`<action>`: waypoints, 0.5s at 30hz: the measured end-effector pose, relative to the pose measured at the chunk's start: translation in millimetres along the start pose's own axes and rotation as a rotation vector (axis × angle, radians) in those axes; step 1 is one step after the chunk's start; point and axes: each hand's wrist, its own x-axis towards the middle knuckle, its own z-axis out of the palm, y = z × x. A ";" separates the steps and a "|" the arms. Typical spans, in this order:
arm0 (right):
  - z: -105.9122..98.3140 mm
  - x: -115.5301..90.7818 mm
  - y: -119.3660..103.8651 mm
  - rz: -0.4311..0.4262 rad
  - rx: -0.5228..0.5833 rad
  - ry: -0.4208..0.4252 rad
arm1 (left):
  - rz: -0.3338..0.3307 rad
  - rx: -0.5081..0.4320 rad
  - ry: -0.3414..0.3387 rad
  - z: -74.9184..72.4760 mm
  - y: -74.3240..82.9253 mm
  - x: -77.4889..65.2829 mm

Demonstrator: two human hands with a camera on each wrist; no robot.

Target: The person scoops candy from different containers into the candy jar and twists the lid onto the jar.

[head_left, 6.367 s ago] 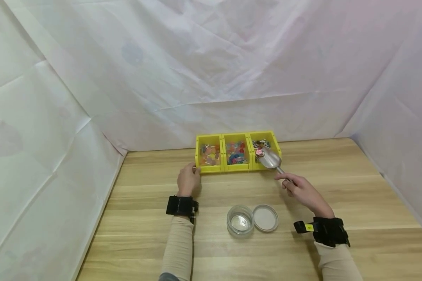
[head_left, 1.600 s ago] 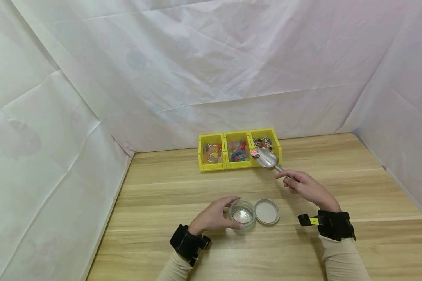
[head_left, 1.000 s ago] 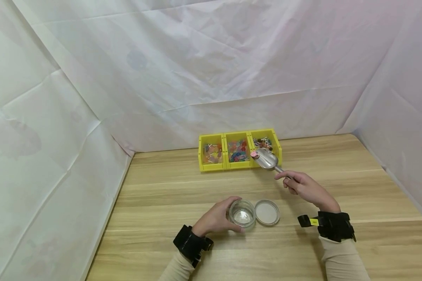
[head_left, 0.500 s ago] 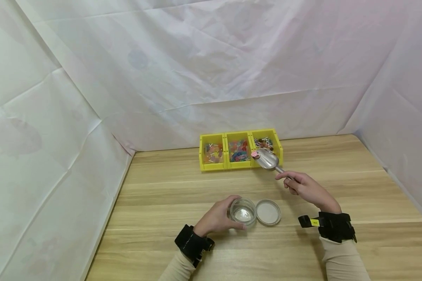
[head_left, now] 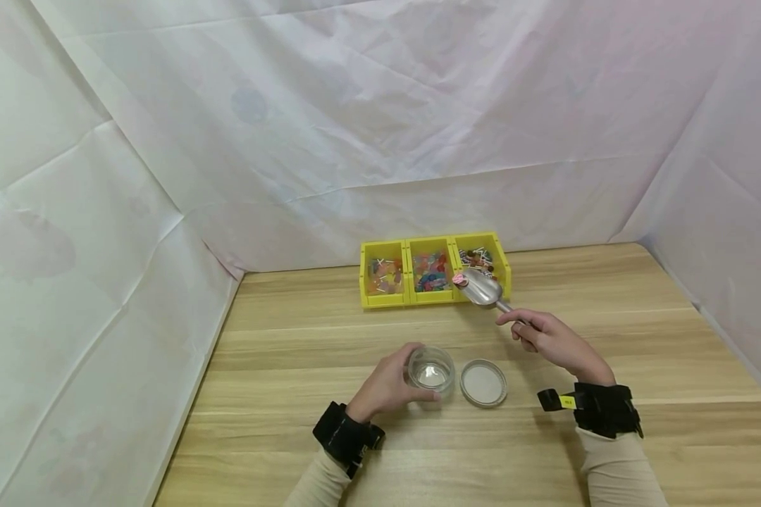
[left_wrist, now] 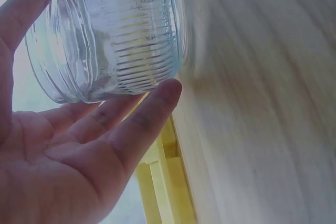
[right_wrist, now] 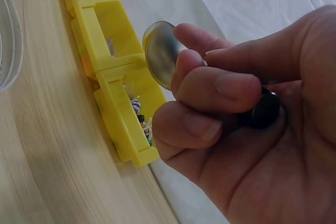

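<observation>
Glass jar (head_left: 430, 369): had shifted leftward from the lid (head_left: 484, 384); clasped by the left hand (head_left: 385, 386), lifted or resting could not be told. Metal scoop (head_left: 484, 289): gripped by the right hand (head_left: 554, 342) near the yellow bins (head_left: 383, 301), pink piece (head_left: 460, 279) at its tip. Surface: wood-grain table (head_left: 279, 338), bins standing toward its back. Room: creased, pale cloth (head_left: 412, 120) hung behind and at both sides.

Ribbed glass jar (head_left: 432, 367) — shiny metal scoop (head_left: 484, 289).
</observation>
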 end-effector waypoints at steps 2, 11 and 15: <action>0.3 0.2 -0.4 0.004 0.003 -0.004 | -0.015 -0.010 0.011 -1.7 -0.7 0.4; 1.7 0.6 -1.0 0.010 0.004 -0.006 | -0.029 -0.055 0.064 -6.3 -6.8 3.6; 2.3 1.0 -0.7 0.005 -0.001 -0.006 | -0.029 -0.056 0.094 -7.6 -9.6 5.2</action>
